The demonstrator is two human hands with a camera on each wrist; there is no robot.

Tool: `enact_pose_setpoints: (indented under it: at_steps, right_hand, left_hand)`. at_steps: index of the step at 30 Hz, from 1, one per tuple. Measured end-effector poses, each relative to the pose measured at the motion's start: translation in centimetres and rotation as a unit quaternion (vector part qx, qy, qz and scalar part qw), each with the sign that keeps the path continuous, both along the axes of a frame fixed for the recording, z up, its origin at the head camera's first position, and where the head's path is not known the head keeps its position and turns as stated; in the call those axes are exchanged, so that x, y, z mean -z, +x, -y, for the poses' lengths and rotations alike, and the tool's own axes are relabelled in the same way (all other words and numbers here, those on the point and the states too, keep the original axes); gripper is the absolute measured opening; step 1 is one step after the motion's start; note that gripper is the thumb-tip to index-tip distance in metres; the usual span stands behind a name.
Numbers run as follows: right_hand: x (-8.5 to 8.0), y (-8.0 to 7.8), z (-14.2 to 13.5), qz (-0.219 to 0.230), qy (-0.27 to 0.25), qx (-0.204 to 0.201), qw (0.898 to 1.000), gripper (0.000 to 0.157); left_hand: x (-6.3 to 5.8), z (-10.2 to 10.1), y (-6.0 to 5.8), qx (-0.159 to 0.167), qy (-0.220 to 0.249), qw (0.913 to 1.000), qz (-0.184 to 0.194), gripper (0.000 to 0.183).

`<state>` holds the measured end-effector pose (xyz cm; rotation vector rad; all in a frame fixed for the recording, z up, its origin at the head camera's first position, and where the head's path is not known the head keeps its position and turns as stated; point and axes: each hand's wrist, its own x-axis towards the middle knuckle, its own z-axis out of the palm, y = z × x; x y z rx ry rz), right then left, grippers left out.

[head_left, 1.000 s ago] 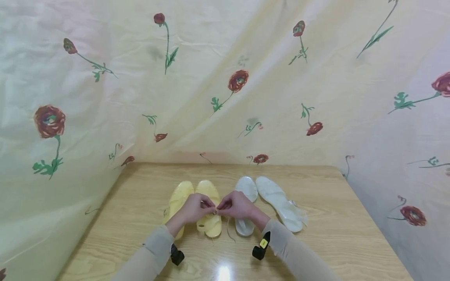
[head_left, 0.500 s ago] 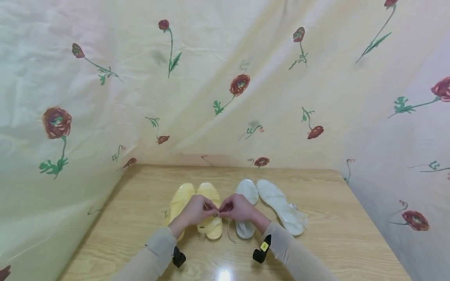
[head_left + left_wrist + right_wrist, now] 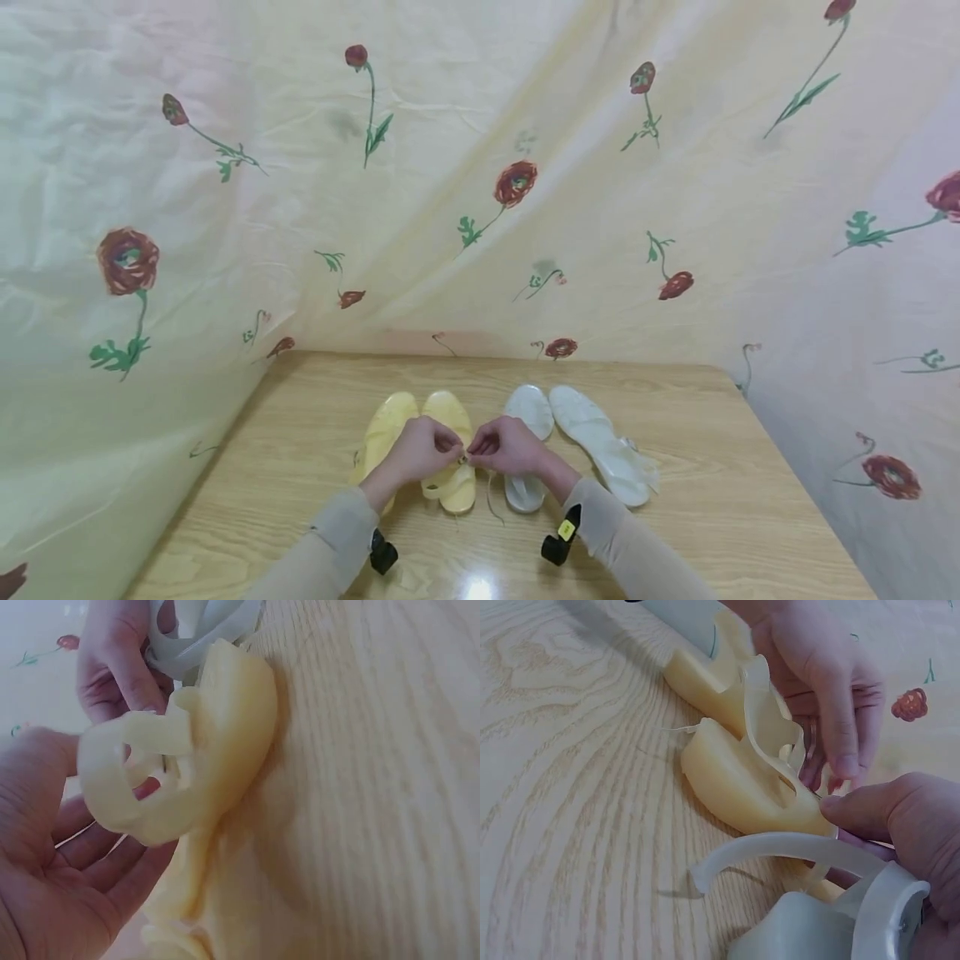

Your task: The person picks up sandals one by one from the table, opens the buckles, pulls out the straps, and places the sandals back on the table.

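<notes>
Two yellow jelly sandals lie side by side, and both hands meet over the right one (image 3: 457, 492). Thumb and fingers of my left hand (image 3: 422, 447) pinch its ankle strap on the right side, by a small dark buckle (image 3: 462, 458). From the other side my right hand (image 3: 510, 444) pinches at the same spot, thumb against the strap in the right wrist view. The yellow strap (image 3: 105, 780) bows out in a loop in the left wrist view. Fingertips partly hide the buckle. The left yellow sandal (image 3: 393, 408) is partly behind my left hand.
Right of the hands lie two whitish clear sandals, one (image 3: 528, 408) partly under my right hand, the other (image 3: 600, 433) slanting outward. A loose white strap (image 3: 787, 844) curves close to my right hand. Flowered cloth (image 3: 420, 167) rises behind the wooden table (image 3: 675, 467).
Both hands stay at the yellow sandal's strap, with only small fingertip shifts; the fingertips part slightly and the buckle shows between them. The head view has shifted a little.
</notes>
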<state>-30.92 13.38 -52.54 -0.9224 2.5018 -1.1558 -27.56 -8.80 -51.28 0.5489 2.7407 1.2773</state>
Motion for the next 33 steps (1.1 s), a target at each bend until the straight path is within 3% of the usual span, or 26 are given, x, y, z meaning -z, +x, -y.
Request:
enact_pose_setpoints:
  at_steps: [10, 18, 27, 33]
  right_hand:
    - [-0.1, 0.1, 0.3, 0.016, -0.007, -0.014, 1.000, 0.004]
    - [-0.2, -0.1, 0.0, 0.012, -0.002, -0.011, 1.000, 0.007]
    - [0.2, 0.1, 0.0, 0.013, -0.011, -0.004, 1.000, 0.007]
    - [-0.1, 0.2, 0.1, 0.016, 0.005, 0.004, 1.000, 0.009]
  left_hand:
    - [-0.3, 0.0, -0.7, 0.035, -0.021, 0.9992, -0.005, 0.005]
    - [0.0, 0.5, -0.5, 0.010, -0.012, 0.9998, 0.016, 0.008]
    - [-0.8, -1.0, -0.2, 0.008, -0.055, 0.9984, -0.011, 0.018]
    - [-0.8, -1.1, -0.4, 0.024, -0.064, 0.9971, -0.033, 0.007]
